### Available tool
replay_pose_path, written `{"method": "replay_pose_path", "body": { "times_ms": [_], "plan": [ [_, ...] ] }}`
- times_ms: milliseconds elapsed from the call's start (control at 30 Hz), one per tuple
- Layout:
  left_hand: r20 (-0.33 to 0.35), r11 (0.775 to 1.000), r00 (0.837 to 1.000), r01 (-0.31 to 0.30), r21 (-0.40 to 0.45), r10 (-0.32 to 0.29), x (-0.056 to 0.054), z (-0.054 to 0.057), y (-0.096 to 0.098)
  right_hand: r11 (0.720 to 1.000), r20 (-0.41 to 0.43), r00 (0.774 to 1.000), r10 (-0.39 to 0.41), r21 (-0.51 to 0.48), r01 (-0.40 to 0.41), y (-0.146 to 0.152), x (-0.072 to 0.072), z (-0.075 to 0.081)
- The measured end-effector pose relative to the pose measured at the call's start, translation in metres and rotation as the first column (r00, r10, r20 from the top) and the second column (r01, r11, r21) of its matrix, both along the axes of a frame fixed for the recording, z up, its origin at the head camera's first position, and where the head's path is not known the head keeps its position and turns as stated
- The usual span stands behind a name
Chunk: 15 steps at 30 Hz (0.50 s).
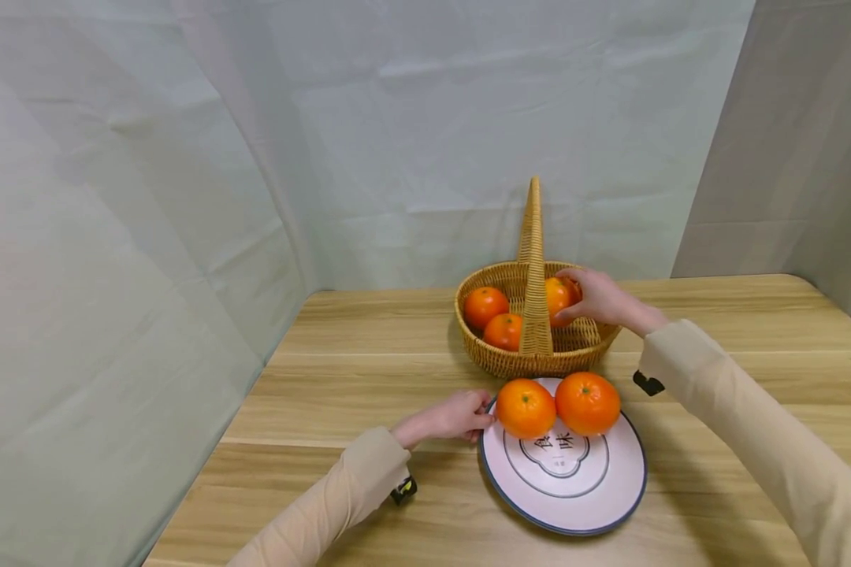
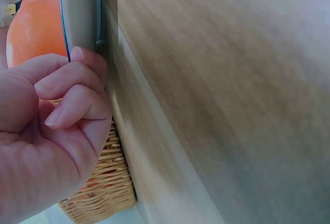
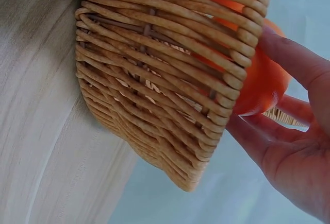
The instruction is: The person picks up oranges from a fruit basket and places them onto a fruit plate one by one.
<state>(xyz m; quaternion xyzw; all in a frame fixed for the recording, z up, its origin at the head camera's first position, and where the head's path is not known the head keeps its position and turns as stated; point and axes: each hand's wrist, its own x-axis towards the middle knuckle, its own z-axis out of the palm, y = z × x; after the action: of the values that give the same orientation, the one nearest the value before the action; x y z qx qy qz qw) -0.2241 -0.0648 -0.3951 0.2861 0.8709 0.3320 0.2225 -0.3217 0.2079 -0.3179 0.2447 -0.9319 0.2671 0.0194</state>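
With its thumb and fingers, my left hand (image 1: 457, 416) pinches the left rim of a white plate (image 1: 589, 504) that has a dark blue edge and printed characters. Two oranges, one on the left (image 1: 525, 409) and one on the right (image 1: 587, 403), sit side by side on the far part of the plate. My right hand (image 1: 601, 299) reaches over the right side of a wicker basket (image 3: 154, 80) and grips an orange (image 3: 265, 85) at rim height. Left of the basket handle lie two more oranges, one behind (image 1: 485, 307) and one in front (image 1: 502, 332).
The tall arched handle (image 1: 535, 268) rises across the middle of the basket, just left of the right hand. The basket stands behind the plate on a wooden table (image 1: 369, 331). Pale cloth (image 1: 432, 142) hangs behind the table and along its left side.
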Motion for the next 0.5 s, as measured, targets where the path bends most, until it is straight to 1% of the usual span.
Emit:
{"method": "replay_pose_path", "body": {
  "times_ms": [367,500],
  "plan": [
    [0.009,1.000,1.000,0.000,-0.004,0.000,-0.0007,0.0011,0.0014,1.000,-0.041,0.999,0.002,-0.016,-0.002,0.0032,0.0055,0.0053],
    [0.007,1.000,1.000,0.000,-0.003,0.000,-0.0010,0.0008,0.0013,1.000,-0.068,0.998,0.008,-0.018,-0.009,0.0044,0.0084,0.0076]
  ]
}}
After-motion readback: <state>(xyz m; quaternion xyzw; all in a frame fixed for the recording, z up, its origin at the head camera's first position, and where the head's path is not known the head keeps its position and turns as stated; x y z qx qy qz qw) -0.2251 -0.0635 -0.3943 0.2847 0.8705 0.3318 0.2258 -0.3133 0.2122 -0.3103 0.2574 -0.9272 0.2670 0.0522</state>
